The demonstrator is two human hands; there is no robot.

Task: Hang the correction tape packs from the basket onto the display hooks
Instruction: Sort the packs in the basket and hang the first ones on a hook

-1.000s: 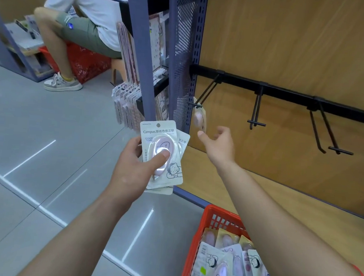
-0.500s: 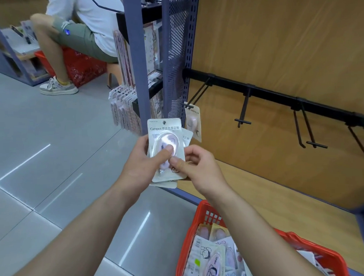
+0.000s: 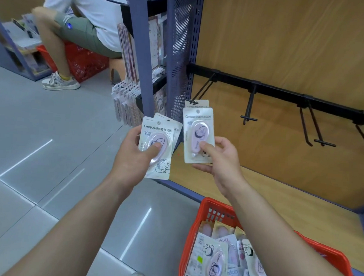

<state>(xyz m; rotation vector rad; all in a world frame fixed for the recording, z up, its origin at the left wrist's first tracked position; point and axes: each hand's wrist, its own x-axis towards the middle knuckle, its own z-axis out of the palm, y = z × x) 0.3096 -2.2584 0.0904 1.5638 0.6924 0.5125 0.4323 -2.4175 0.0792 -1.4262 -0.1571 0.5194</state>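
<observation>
My right hand [image 3: 220, 161] now pinches one pack [image 3: 198, 134], just pulled off the stack [image 3: 158, 136] my left hand [image 3: 131, 156] grips (two remain there); next, the leftmost hook [image 3: 202, 89].

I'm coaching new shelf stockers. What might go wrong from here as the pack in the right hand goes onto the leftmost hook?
The right hand pinches its pack low down, so the top hole may wobble and miss the leftmost hook. The hanging pack already there could get knocked off. The left hand holds fanned packs under one thumb; one may slip to the floor.
</observation>
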